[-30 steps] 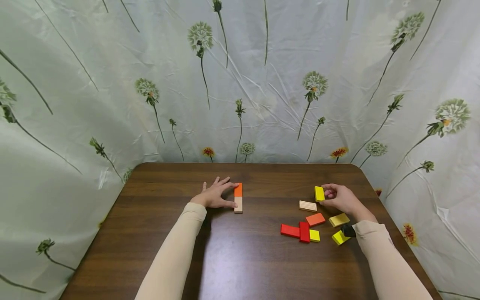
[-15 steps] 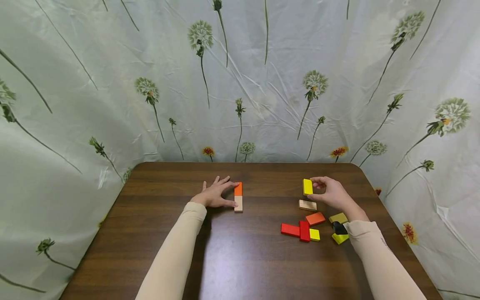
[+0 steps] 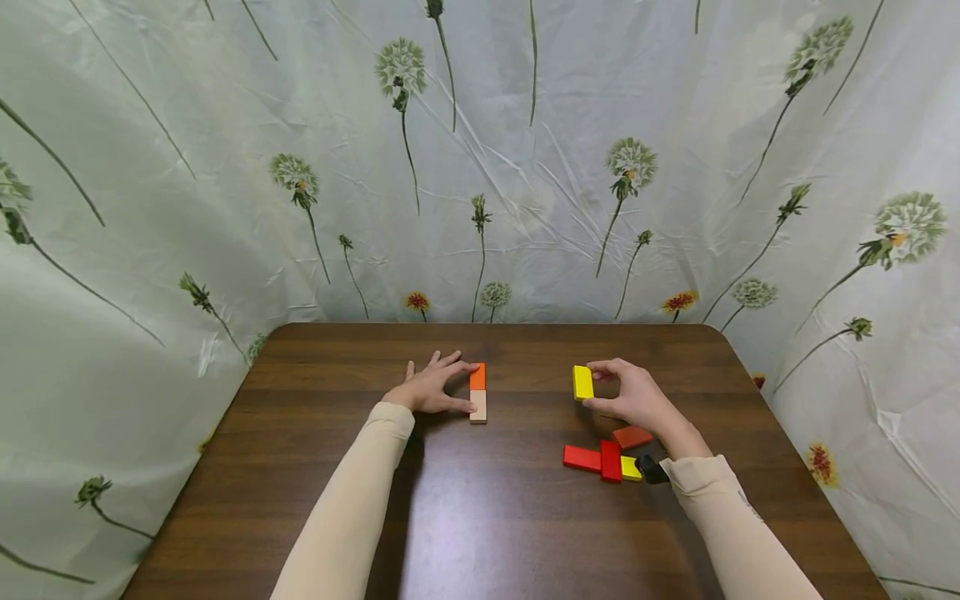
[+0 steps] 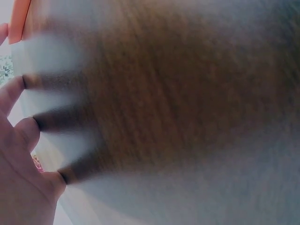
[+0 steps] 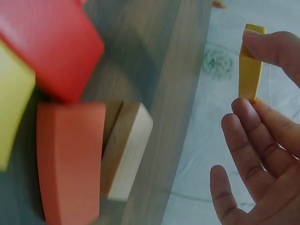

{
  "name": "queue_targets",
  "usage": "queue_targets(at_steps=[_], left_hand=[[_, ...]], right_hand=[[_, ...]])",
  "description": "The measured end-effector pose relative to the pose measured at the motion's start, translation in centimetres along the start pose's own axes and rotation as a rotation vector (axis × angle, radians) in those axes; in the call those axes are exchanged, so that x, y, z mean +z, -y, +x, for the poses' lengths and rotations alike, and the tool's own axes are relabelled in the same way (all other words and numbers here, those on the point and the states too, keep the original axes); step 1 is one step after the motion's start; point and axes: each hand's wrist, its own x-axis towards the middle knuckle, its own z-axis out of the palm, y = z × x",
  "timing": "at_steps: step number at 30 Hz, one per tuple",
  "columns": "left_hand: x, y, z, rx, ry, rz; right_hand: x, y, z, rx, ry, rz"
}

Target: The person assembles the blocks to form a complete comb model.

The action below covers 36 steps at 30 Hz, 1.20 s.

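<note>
On the dark wooden table, an orange block (image 3: 478,377) and a pale wooden block (image 3: 478,407) lie end to end in a line. My left hand (image 3: 427,390) rests beside them with fingers spread, its index fingertip at the orange block and its thumb at the pale one. Between thumb and fingertips, my right hand (image 3: 633,397) pinches a yellow block (image 3: 582,383) by its ends, above the table and right of that line. The right wrist view shows this yellow block edge-on, with the other fingers loosely bent below it.
Nearer me lie two red blocks (image 3: 582,458), one across the other's end, a small yellow block (image 3: 631,468) and an orange-red block (image 3: 632,437). Another pale wooden block (image 5: 127,154) shows in the right wrist view. A flower-printed curtain (image 3: 555,167) hangs behind the table.
My right hand has carried the yellow block leftward, past the loose blocks; its arm now covers several of them on the right. The left hand stays in place at the orange and pale blocks.
</note>
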Motion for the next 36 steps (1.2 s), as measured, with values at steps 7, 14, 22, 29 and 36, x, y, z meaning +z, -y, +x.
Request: queue_targets(at_steps=[7,14,22,29,36], left_hand=[[-0.2,-0.4,-0.4,0.01,-0.002,-0.001],[-0.4,-0.7,-0.5,0.014,-0.013,-0.003],[-0.5,-0.8,-0.8,0.015,-0.015,-0.007],[-0.3,-0.5,-0.4,0.007,-0.007,0.002],[-0.2,-0.4,-0.4,0.012,-0.017,-0.01]], right_hand=[[1.8,1.6,-0.6,-0.026,0.022,0.021],[3.4,2.8,-1.3,-0.012,0.071,0.034],[5.3,3.3,-1.9,-0.016,0.078,0.039],[6.6,4.1,-2.4,-0.024,0.082,0.02],[7.6,5.2,-2.6,-0.024,0.092,0.017]])
